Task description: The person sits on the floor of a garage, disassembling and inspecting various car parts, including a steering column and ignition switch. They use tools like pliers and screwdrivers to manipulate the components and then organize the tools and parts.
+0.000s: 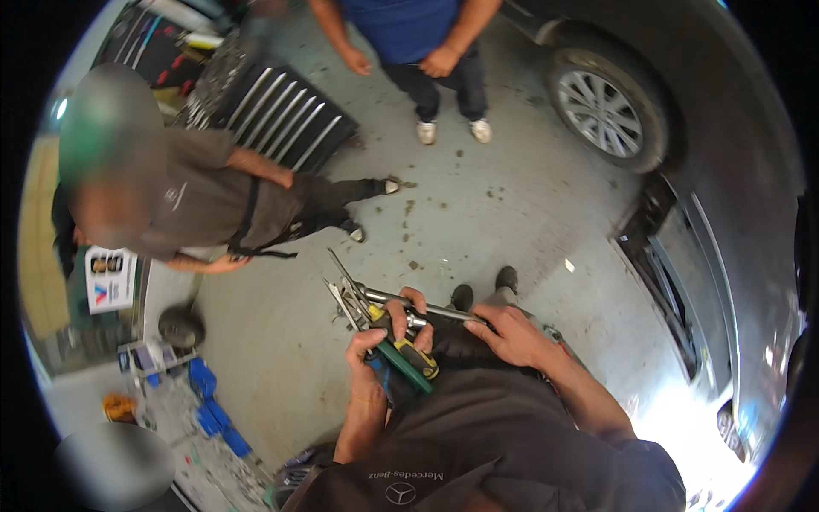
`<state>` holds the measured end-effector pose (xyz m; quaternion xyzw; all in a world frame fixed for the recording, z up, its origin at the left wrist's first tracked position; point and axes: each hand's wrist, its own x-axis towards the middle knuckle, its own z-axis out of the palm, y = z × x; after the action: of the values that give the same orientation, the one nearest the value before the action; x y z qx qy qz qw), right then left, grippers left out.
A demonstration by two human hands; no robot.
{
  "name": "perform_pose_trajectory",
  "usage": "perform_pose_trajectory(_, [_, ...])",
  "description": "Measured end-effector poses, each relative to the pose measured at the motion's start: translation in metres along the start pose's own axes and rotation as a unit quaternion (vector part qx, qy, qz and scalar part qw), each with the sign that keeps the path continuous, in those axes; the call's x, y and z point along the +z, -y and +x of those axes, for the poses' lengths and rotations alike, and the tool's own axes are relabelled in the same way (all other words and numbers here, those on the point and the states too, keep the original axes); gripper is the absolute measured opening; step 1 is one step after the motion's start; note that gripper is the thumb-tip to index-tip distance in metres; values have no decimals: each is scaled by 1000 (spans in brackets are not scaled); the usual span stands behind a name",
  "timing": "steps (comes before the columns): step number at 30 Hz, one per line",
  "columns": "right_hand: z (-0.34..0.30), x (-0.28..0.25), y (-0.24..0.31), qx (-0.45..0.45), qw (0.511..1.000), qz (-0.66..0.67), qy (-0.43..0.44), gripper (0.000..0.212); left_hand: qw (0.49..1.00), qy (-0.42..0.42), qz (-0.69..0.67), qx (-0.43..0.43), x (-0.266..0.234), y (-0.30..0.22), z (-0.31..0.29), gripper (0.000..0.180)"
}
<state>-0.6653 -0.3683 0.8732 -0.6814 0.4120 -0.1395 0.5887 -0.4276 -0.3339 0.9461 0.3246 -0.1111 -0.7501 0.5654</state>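
My left hand point(367, 348) is closed around a bundle of hand tools held in front of my body. Among them are a screwdriver with a yellow-and-black handle point(421, 361) and a tool with a long green handle point(408, 367). Thin metal shafts stick out past the fingers, too crowded to name each one. A long silver metal bar point(431, 306), like a ratchet or socket extension, lies across the top of the bundle. Its right end is in the closed fingers of my right hand point(514, 338); its left end reaches over the other tools.
A person in a dark shirt point(205, 192) stands at left, another in a blue shirt point(408, 30) ahead. Behind them is a black tool chest point(281, 115). A dark car with a silver wheel point(600, 113) fills the right. Blue items point(217, 414) lie at lower left.
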Motion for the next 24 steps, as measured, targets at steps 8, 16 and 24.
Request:
perform_pose_trajectory(8, [24, -13, -3, -126, 988, 78, 32, 18, 995, -59, 64, 43, 63, -11, -11, 40])
perform_pose_trajectory(16, [34, -17, -8, -156, 983, 42, 82, 24, 982, -131, 75, 116, 72, 8, -17, 38])
perform_pose_trajectory(24, [27, -30, 4, -114, 986, -35, 117, 30, 972, -169, 22, 164, 76, 23, -25, 33])
